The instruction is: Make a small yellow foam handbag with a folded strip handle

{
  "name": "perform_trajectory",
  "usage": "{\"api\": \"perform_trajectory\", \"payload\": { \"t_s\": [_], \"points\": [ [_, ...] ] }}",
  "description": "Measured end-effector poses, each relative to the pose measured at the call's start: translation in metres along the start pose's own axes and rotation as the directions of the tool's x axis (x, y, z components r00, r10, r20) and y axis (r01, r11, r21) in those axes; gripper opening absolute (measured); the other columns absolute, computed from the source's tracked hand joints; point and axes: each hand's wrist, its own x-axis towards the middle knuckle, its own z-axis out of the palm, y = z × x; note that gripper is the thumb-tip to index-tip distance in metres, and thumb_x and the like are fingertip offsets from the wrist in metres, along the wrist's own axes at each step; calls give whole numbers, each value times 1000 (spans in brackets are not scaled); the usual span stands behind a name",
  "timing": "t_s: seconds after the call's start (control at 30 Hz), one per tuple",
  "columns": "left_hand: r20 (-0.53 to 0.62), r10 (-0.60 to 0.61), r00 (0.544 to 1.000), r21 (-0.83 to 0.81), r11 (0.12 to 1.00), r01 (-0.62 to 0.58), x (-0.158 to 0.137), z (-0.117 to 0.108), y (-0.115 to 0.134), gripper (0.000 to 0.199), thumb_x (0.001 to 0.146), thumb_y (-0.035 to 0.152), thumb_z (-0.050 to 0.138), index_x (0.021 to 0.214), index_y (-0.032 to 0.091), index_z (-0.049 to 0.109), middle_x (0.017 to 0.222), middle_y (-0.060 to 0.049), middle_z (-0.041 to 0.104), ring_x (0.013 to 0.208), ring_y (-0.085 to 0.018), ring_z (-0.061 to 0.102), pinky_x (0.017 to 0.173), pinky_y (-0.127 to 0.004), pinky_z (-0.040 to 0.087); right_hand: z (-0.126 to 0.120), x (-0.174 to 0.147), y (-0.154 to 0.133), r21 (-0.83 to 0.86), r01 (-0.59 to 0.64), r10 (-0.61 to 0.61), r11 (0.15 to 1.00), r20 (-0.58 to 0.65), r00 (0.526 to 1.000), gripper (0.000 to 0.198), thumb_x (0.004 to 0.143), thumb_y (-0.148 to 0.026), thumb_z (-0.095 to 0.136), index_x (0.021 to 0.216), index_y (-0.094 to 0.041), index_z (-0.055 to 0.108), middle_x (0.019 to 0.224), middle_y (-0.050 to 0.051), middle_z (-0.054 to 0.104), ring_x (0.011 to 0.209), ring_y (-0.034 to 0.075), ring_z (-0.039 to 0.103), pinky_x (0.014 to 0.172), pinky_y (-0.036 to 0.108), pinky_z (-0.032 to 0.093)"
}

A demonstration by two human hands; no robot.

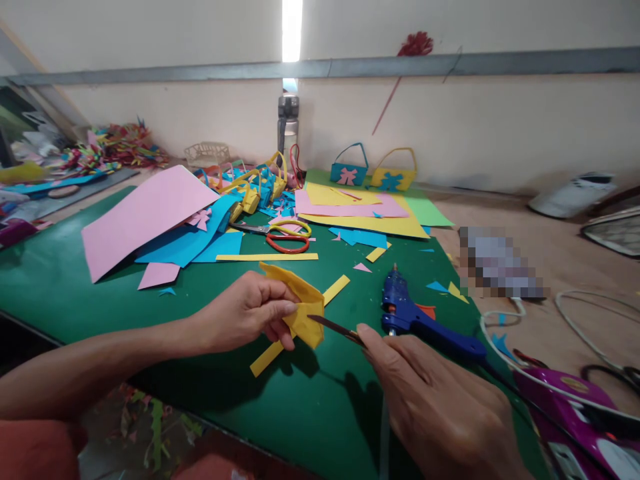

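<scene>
My left hand [260,310] pinches a folded yellow foam or paper piece [307,320], shaped like a small pouch, above the green table. Closed around a thin, dark, pointed blade [337,328], my right hand [445,407] hides its handle, so its kind does not show. The blade's tip meets the yellow piece or lies just in front of it. Behind and below that piece runs a yellow strip [336,290]. Beyond my right fingers, a blue glue gun [415,317] lies on the table.
Red-and-yellow-handled scissors [287,241] and another yellow strip [267,257] lie farther back. Pink sheet [150,213] and stacked coloured sheets [360,207] flank a pile of small bags [253,193]. At right are a white cable [487,333] and a purple device [570,400].
</scene>
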Motion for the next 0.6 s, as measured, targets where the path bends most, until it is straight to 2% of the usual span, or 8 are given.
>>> {"api": "perform_trajectory", "payload": {
  "t_s": [0.17,0.6],
  "points": [
    [-9,47,999,25,999,-47,0,1,-3,22,83,34,51,75,14,53,61,-4,66,64,-19,71,55,-21,52,-1,0,1,17,16,-16,1000,-7,1000,31,84,-3,41,104,-9,63,73,7,66,63,15,63,57,26,49],
    [-1,78,997,61,995,-78,-2,2,-6,23,85,33,49,75,13,52,66,-5,66,66,-18,70,58,-22,54,-4,-2,2,-7,21,-20,1000,67,998,33,84,-4,38,107,-12,61,76,6,67,65,16,64,58,27,51]
  ]
}}
